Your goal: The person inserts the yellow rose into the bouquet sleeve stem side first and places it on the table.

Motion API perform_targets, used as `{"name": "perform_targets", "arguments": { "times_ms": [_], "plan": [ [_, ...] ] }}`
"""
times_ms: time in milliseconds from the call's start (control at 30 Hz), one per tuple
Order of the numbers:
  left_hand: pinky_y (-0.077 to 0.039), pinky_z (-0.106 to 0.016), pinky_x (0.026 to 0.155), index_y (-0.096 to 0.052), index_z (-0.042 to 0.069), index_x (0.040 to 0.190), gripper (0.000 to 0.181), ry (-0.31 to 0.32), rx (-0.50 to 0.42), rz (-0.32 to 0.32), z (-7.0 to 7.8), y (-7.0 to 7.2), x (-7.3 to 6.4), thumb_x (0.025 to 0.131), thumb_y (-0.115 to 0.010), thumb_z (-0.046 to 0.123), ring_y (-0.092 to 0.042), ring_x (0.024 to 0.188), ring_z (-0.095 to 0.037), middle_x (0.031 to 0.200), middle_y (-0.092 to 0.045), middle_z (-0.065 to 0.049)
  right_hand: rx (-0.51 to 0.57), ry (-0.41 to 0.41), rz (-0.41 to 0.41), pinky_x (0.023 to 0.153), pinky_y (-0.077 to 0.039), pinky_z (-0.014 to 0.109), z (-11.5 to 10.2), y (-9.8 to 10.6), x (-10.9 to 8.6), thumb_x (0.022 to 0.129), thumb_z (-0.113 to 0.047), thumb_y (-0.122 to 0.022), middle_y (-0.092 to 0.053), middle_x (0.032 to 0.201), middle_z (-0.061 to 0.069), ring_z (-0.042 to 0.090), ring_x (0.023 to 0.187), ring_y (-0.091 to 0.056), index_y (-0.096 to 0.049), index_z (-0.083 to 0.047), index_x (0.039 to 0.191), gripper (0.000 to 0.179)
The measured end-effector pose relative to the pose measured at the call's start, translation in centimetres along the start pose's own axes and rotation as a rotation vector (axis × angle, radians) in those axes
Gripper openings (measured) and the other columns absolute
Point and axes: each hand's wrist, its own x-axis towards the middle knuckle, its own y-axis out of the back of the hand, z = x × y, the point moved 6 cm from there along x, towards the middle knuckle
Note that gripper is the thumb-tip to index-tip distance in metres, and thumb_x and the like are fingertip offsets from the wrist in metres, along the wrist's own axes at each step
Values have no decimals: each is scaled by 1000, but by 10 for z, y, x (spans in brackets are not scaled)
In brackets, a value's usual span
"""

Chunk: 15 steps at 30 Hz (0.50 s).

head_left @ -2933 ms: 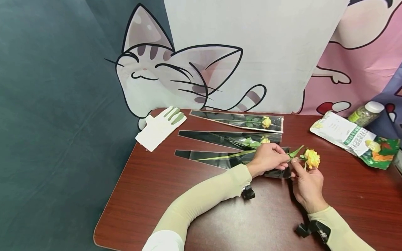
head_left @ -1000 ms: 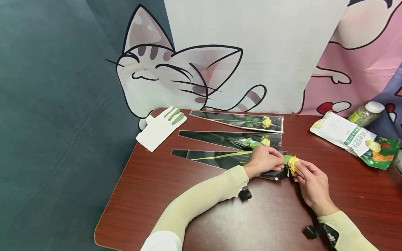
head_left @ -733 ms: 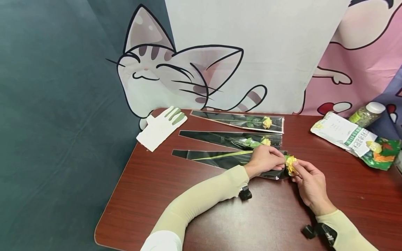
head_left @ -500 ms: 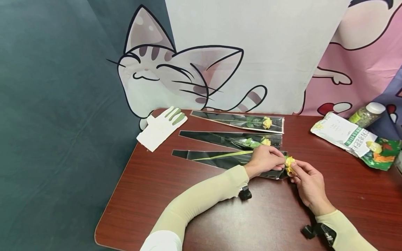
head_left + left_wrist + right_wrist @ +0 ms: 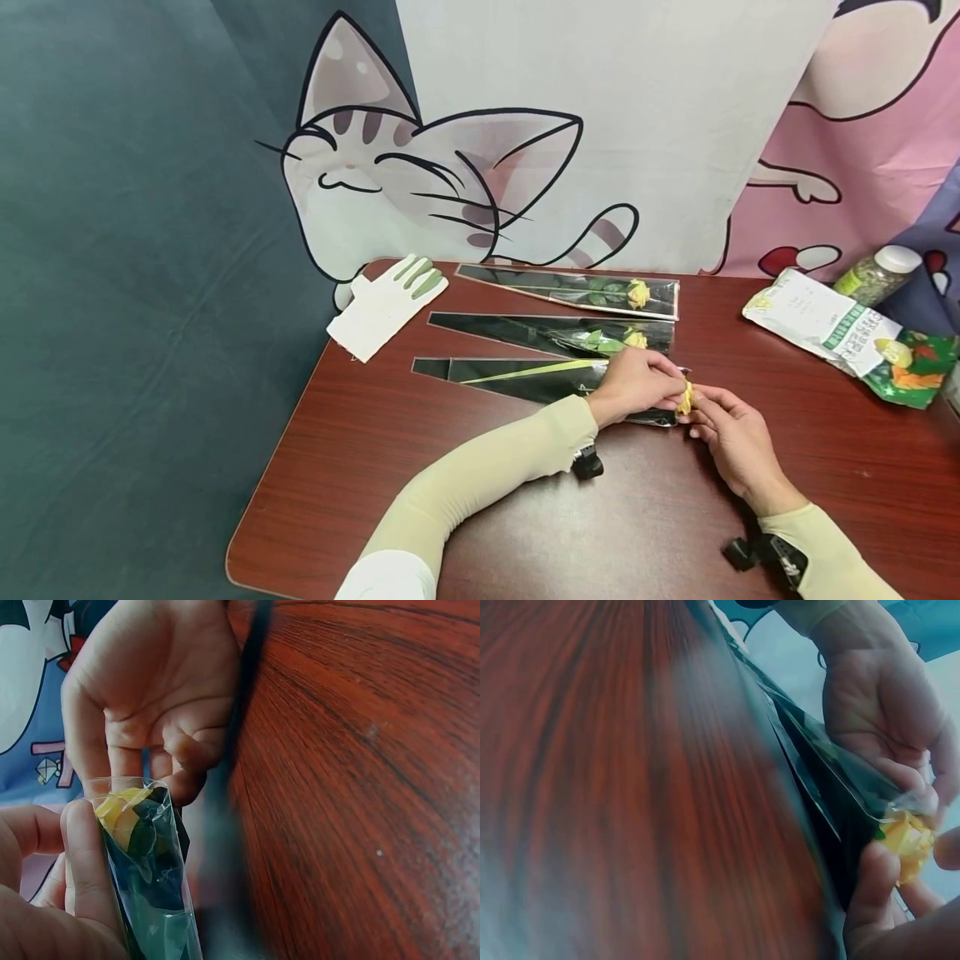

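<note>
A yellow rose (image 5: pixel 685 399) has its bloom at the mouth of the nearest clear-and-black flower sleeve (image 5: pixel 517 382), its pale green stem lying inside. My left hand (image 5: pixel 636 385) pinches the sleeve by the edge of its opening. With thumb and fingers my right hand (image 5: pixel 738 446) grips the bloom from the right. The left wrist view has petals just inside the clear film (image 5: pixel 161 877), right beside the left fingers (image 5: pixel 84 847). In the right wrist view the bloom (image 5: pixel 910 844) sits between the right thumb and fingers, its leaves mostly hidden.
Two sleeved yellow roses, one in the middle sleeve (image 5: pixel 510 327) and one in the back sleeve (image 5: pixel 525 282), lie beyond. A white glove (image 5: pixel 386 308) rests at the back left of the brown table (image 5: pixel 360 450). Seed packet (image 5: pixel 825 321) and white-capped jar (image 5: pixel 877 275) are at right.
The rose's bloom has moved left, from outside the sleeve to its mouth, guided by my right hand. The right hand has shifted from the stem to the bloom; the left stays at the opening.
</note>
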Motion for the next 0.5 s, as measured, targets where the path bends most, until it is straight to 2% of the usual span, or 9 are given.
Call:
{"name": "perform_targets", "arguments": {
  "times_ms": [167,233,400,500],
  "plan": [
    [-62,-25,54,-78,11,75,17,1,3,2,0,2,0,85,-78,-3,-66,47,-6,58,-71,-1,-65,20,-67,65,-60,21,-2,1,1,105,0,-62,-80,96,-3,8,80,-74,-76,-14,119,24],
    [-61,-25,53,-78,11,75,16,1,8,-6,0,2,-1,86,-78,-2,-66,47,-6,58,-71,0,-110,20,-62,64,-59,20,-1,2,2,104,-1,-65,-80,95,-4,7,77,-73,-77,-15,118,23],
    [-60,-24,52,-77,17,73,19,-1,94,-8,2,2,-2,85,-79,3,-67,46,-7,57,-70,5,-218,-3,-25,59,-56,20,0,2,6,102,-5,-70,-77,86,-7,6,69,-67,-79,-19,112,19],
    [-61,-24,52,-77,17,72,20,-1,85,-10,3,1,-3,85,-80,3,-67,46,-7,57,-70,5,-302,-3,-23,57,-55,21,-1,1,9,101,-5,-71,-77,83,-8,5,67,-66,-79,-24,108,21]
  ]
}}
